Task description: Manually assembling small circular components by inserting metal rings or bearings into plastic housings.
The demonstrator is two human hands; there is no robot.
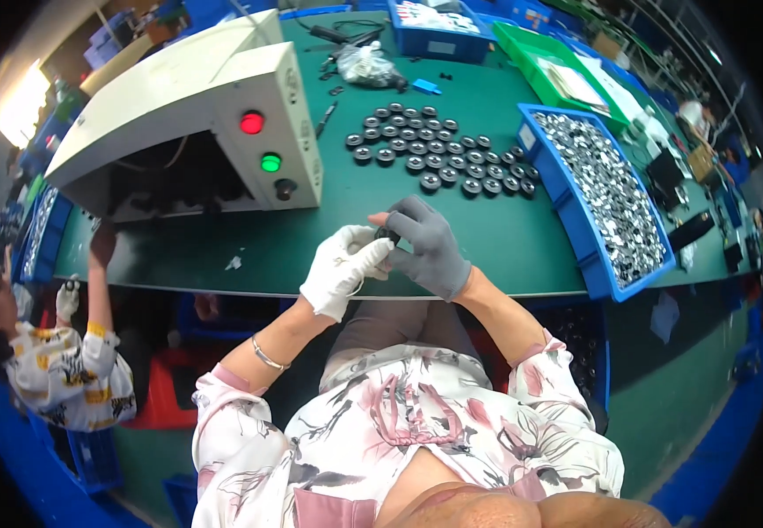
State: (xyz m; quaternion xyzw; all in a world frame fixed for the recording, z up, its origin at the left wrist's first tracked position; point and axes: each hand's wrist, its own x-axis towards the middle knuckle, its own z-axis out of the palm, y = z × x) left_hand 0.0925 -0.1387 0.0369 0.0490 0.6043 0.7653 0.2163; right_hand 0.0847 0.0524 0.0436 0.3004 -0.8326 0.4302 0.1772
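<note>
Close together over the table's near edge, both my hands grip one small round black part (386,235), mostly covered by the fingers. My left hand (346,267), in a white glove, pinches it from the left. From the right, my right hand (430,246) in a grey glove closes around it, one bare fingertip showing. Beyond my hands, several round black parts with shiny centres (435,148) stand in loose rows on the green table (346,198). To their right, a blue bin (582,238) holds many small shiny metal pieces (601,189).
At the left stands a cream machine (179,97) with a red light (252,122) and a green light (270,163). Farther back are a clear plastic bag (368,66), a blue bin (441,42) and a green tray (566,79). A co-worker (69,361) sits at the far left.
</note>
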